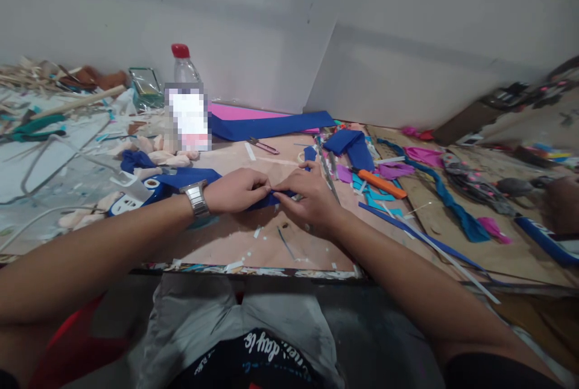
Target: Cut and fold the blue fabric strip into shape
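Observation:
A dark blue strip of cloth-like material (pixel 266 201) is pinched between my two hands over the middle of the table. My left hand (pixel 237 190), with a metal watch on the wrist, closes thumb and fingers on it. Opposite, my right hand (pixel 312 196) grips the strip at nearly the same spot, the fingertips of both hands almost touching. Part of the strip is hidden under the fingers. More blue material (pixel 194 177) lies just behind my left wrist, near a blue and white power strip (pixel 131 199). A folded blue band (pixel 350 143) rests beyond my right hand.
An orange utility knife (pixel 380 184) lies right of my right hand, among coloured scraps. Small pink-handled snips (pixel 265 146) lie ahead. A blurred-out phone (pixel 187 114) leans by a red-capped bottle (pixel 183 66). Green-handled pliers (pixel 38 126) lie left. Another person's hand (pixel 561 202) shows at right.

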The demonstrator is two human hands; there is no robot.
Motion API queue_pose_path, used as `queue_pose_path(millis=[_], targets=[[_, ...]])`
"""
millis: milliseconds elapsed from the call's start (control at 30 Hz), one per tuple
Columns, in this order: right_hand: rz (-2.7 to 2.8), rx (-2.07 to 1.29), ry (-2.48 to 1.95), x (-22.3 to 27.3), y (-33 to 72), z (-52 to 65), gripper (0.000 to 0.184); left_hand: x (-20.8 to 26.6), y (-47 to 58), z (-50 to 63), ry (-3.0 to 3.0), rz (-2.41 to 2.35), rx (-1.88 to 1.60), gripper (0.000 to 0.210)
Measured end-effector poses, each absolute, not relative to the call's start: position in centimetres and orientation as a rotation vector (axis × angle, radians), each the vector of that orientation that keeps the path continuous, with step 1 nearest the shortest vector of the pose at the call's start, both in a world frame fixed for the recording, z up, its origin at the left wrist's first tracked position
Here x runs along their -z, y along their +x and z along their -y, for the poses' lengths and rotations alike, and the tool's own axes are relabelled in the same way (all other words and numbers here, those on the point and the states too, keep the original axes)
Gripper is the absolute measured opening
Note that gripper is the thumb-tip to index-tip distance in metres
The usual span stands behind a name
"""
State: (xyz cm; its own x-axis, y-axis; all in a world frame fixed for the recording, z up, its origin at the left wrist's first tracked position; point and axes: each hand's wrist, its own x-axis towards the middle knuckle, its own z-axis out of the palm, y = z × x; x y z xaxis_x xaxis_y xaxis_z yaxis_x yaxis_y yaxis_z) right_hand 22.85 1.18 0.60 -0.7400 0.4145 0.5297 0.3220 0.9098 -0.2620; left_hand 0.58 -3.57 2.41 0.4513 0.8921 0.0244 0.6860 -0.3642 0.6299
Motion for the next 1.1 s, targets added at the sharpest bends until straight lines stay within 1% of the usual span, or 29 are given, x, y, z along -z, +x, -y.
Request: queue_pose_path(millis=[367,567,700,833,1100], targets=[[2.467,-0.215,-0.657,-0.53,22.88,-1.06,0.008,-2.34,0.78,3.91,2.276,-1.313,-0.574,0.029],[2.498,-0.211,-0.732,-0.62,22.86,-0.70,0.009,-2.12,1.07,4.14,2.512,-1.469,-0.462,0.032],[2.544,-0.275,-0.750,-0.92,22.65,-0.37,0.012,-1.85,1.17,4.20,2.636,-1.470,-0.376,0.033],[2.545,-0.313,-0.763,-0.64,22.66,-0.64,0.012,-1.75,1.01,4.13,2.637,-1.471,-0.356,0.032],[2.529,-0.327,-0.753,-0.33,22.74,-0.94,0.009,-1.40,0.89,3.98,2.604,-1.423,-0.424,0.030]])
